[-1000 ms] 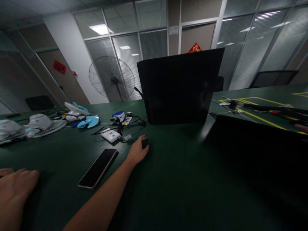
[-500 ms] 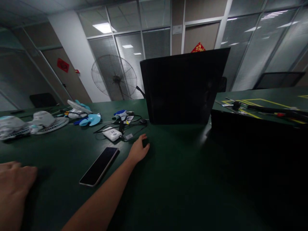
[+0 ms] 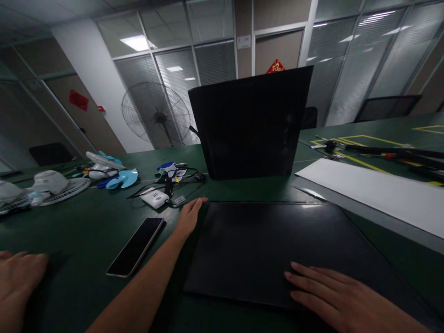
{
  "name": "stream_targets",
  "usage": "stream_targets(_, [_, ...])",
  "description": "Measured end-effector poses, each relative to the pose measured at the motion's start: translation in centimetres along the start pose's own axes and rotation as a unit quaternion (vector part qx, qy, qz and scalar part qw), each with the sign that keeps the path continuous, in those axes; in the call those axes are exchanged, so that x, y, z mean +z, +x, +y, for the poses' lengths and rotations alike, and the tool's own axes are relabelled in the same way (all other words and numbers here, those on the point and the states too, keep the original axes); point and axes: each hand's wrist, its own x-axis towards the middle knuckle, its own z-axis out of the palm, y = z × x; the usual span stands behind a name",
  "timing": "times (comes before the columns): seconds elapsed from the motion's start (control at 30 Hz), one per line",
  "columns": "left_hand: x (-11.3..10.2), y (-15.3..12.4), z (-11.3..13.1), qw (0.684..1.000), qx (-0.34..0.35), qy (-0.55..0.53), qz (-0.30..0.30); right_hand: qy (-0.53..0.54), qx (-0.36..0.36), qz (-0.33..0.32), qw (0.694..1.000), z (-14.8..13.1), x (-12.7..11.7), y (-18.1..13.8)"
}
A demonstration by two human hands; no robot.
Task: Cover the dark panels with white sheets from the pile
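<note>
A flat black panel (image 3: 263, 245) with a glossy, screen-like surface lies on the green tabletop in front of me. My right hand (image 3: 333, 291) rests on its lower right part, open, fingers stretched out and palm down. Beside the panel's upper left corner is my left hand (image 3: 189, 215), open, its fingers pointing away from me; whether the fingertips touch the edge I cannot tell. A phone (image 3: 136, 247) with a dark screen lies left of my left forearm.
Another black panel (image 3: 253, 125) stands upright behind. A white sheet (image 3: 374, 194) lies at the right. Near my left hand are a white adapter (image 3: 154, 197) and cables. Fan parts (image 3: 123, 179) lie farther left. Another person's hand (image 3: 22, 273) rests at the left edge.
The black panel, a dark mass at the right before, now lies flat in front of me. My right hand has come into view on it, and the white sheet is uncovered.
</note>
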Motion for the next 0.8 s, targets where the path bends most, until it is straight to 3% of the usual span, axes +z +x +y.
stream_targets(0.1, [0.2,-0.1,0.0,0.996,0.038,0.072,-0.047,0.068,0.139,-0.048,0.987,5.7,3.0,0.0])
stream_targets(0.2, [0.6,-0.2,-0.1,0.982,0.082,0.158,-0.063,0.016,0.330,-0.020,0.944,13.8,6.9,-2.6])
stream_targets(0.3, [0.8,-0.2,-0.1,0.975,0.090,0.191,-0.069,-0.016,0.402,-0.011,0.915,19.4,10.0,-5.9])
stream_targets(0.37, [0.9,-0.1,-0.1,0.973,0.086,0.204,-0.072,-0.003,0.411,-0.020,0.911,20.8,11.2,-7.5])
stream_targets(0.53, [1.2,0.1,-0.4,0.969,0.089,0.220,-0.069,0.039,0.394,-0.044,0.917,20.6,12.8,-9.1])
stream_targets(0.8, [1.3,-0.1,-0.1,0.963,0.086,0.244,-0.078,0.071,0.418,-0.072,0.903,21.8,12.8,-12.4])
